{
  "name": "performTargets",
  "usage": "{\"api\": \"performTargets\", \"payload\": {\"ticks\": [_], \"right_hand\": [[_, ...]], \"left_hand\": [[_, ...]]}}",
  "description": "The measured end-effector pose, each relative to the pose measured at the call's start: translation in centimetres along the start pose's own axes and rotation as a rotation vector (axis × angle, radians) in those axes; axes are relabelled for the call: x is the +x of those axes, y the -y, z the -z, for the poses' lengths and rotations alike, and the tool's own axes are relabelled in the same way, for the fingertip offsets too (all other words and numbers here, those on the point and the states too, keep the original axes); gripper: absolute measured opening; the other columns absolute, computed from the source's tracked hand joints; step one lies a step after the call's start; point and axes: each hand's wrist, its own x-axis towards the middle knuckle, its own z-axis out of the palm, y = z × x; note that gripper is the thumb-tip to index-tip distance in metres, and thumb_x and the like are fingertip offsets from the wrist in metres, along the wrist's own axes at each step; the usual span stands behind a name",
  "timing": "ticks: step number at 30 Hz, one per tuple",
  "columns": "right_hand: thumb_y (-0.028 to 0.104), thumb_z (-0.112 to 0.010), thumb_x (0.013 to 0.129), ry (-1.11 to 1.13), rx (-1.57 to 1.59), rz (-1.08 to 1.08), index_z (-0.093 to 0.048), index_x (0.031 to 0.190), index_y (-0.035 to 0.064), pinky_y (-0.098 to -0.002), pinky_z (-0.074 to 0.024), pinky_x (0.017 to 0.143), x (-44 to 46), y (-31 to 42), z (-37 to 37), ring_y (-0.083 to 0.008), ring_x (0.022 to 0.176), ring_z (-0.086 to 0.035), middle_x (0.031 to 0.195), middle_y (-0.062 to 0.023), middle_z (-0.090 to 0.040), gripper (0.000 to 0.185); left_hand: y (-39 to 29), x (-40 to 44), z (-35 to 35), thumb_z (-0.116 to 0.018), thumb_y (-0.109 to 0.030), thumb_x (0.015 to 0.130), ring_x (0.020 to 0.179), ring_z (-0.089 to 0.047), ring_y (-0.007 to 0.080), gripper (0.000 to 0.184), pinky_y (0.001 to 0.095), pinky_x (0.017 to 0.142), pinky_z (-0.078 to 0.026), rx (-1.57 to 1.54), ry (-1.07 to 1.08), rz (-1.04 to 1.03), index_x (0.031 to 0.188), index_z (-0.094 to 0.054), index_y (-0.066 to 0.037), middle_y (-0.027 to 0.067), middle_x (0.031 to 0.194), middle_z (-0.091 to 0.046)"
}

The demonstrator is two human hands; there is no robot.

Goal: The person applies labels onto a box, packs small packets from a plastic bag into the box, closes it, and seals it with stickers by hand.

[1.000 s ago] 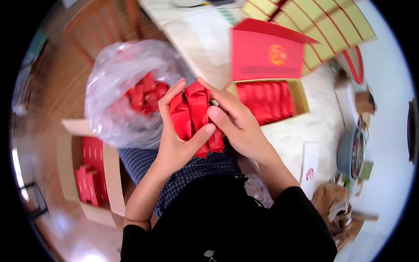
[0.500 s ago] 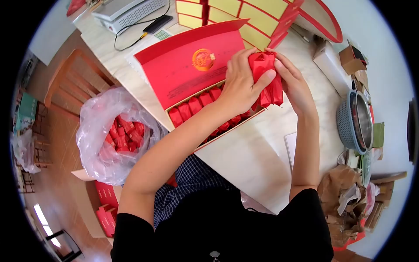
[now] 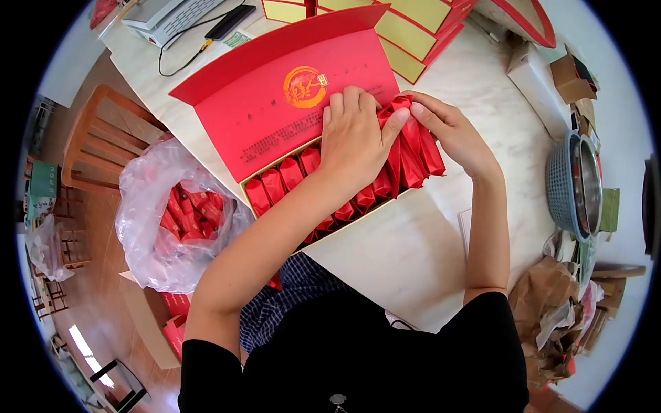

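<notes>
A red gift box with a raised lid (image 3: pixel 258 89) lies on the table. Its tray holds a row of red foil packets (image 3: pixel 273 183). My right hand (image 3: pixel 454 134) pinches a bundle of similar packets (image 3: pixel 418 155) at the box's right end, thumb and fingers at their top. The bundle leans over the box's edge. My left hand (image 3: pixel 354 138) lies over the row, its fingers stretched out towards the lid. Its thumb is apart from the fingers and touches the bundle. Packets under my left palm are hidden.
A clear plastic bag (image 3: pixel 148 237) of red packets stands left of the table, near a wooden chair (image 3: pixel 110 138). Red and yellow boxes (image 3: pixel 406 34) stack at the back. On the right are a blue basket (image 3: pixel 563 186) and crumpled brown paper (image 3: pixel 544 296).
The bundle has come down into the right end of the box. My left fingers have moved off the bundle towards the lid. The view has shifted a little.
</notes>
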Motion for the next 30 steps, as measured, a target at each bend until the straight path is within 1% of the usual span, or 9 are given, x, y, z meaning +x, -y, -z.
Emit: {"api": "performTargets", "payload": {"ticks": [6, 9, 11, 12, 15, 16, 20, 24, 30], "right_hand": [[0.024, -0.048, 0.099, 0.013, -0.13, 0.148, -0.06, 0.117, 0.0008, -0.028, -0.0457, 0.082, 0.5, -0.4, -0.5, -0.0131, 0.085, -0.056, 0.094, -0.0076, -0.068, 0.032], [0.023, -0.049, 0.098, -0.021, -0.104, 0.061, -0.063, 0.108, -0.0008, -0.0292, -0.046, 0.079, 0.6, -0.2, -1.2, -0.0186, 0.079, -0.056, 0.087, -0.011, -0.067, 0.029], [0.019, -0.048, 0.097, -0.086, -0.337, 0.079, -0.06, 0.1, -0.0034, -0.0368, -0.0494, 0.071, 0.8, -0.4, -1.8, -0.0316, 0.071, -0.06, 0.079, -0.0189, -0.065, 0.026], [0.019, -0.048, 0.097, -0.084, -0.347, 0.079, -0.06, 0.1, -0.0034, -0.0368, -0.0494, 0.071, 0.7, -0.5, -2.7, -0.0316, 0.071, -0.06, 0.079, -0.0189, -0.065, 0.026], [0.011, -0.047, 0.095, -0.419, -0.694, 0.229, -0.048, 0.103, -0.0015, -0.0532, -0.0476, 0.057, -0.1, -1.8, -6.9, -0.045, 0.065, -0.061, 0.072, -0.0257, -0.063, 0.015], [0.012, -0.045, 0.097, -0.418, -0.69, 0.107, -0.048, 0.102, -0.0001, -0.0524, -0.0479, 0.065, -0.1, -2.5, -7.9, -0.0466, 0.074, -0.061, 0.082, -0.0277, -0.064, 0.014], [0.011, -0.046, 0.095, -0.427, -0.715, 0.163, -0.047, 0.097, -0.001, -0.0526, -0.048, 0.061, 0.1, -3.3, -8.1, -0.0459, 0.07, -0.061, 0.076, -0.0272, -0.063, 0.012], [0.012, -0.047, 0.094, -0.429, -0.735, 0.147, -0.051, 0.095, 0.0003, -0.0538, -0.048, 0.06, 0.1, -3.3, -8.1, -0.046, 0.069, -0.061, 0.075, -0.0276, -0.062, 0.012], [0.03, -0.039, 0.1, -0.378, -0.677, 0.004, -0.055, 0.114, 0.0003, -0.0543, -0.0452, 0.082, 0.0, -1.9, -8.3, -0.0498, 0.093, -0.057, 0.096, -0.032, -0.061, 0.037]], "left_hand": [[0.2, 0.2, -0.1, -0.054, -0.041, 0.092, 0.094, -0.048, 0.0303, 0.043, 0.0408, 0.082, -0.039, 0.019, -0.13, -0.045, 0.092, -0.06, 0.001, 0.0134, 0.098, -0.053], [0.5, 0.2, -0.1, -0.056, -0.037, 0.092, 0.092, -0.048, 0.0296, 0.036, 0.0403, 0.08, -0.039, 0.02, -0.148, -0.064, 0.091, -0.058, -0.001, 0.0128, 0.096, -0.052], [0.7, 0.3, -0.3, -0.057, -0.034, 0.091, 0.094, -0.048, 0.0295, 0.032, 0.0406, 0.082, -0.039, 0.03, -0.134, -0.055, 0.095, -0.057, -0.003, 0.0119, 0.097, -0.051], [0.8, 0.3, -0.3, -0.059, -0.032, 0.09, 0.095, -0.048, 0.0295, 0.028, 0.041, 0.084, -0.039, 0.055, -0.115, -0.053, 0.099, -0.056, -0.005, 0.0109, 0.099, -0.051], [1.2, 0.4, -1.0, -0.065, -0.024, 0.084, 0.095, -0.049, 0.0275, 0.028, 0.0387, 0.082, -0.039, 0.152, -0.164, -0.11, 0.103, -0.054, -0.007, 0.0096, 0.097, -0.051], [1.3, 0.4, -1.3, -0.065, -0.024, 0.084, 0.095, -0.049, 0.0275, 0.028, 0.0387, 0.082, -0.039, 0.149, -0.171, -0.102, 0.103, -0.054, -0.007, 0.0096, 0.097, -0.051], [1.5, 0.6, -1.7, -0.067, -0.02, 0.079, 0.095, -0.049, 0.026, 0.033, 0.0365, 0.079, -0.039, 0.344, -0.145, -0.157, 0.106, -0.053, -0.006, 0.0095, 0.098, -0.051], [1.8, -1.1, 2.4, -0.059, -0.017, 0.088, 0.1, -0.05, 0.0304, 0.029, 0.0403, 0.087, -0.039, -0.032, -0.052, -0.154, 0.114, -0.053, -0.004, 0.0134, 0.104, -0.054], [7.1, -9.6, 9.7, -0.048, -0.005, 0.092, 0.098, -0.051, 0.0308, 0.02, 0.0373, 0.09, -0.039, -0.42, -0.48, 0.066, 0.11, -0.056, -0.002, 0.0151, 0.107, -0.055]]}}
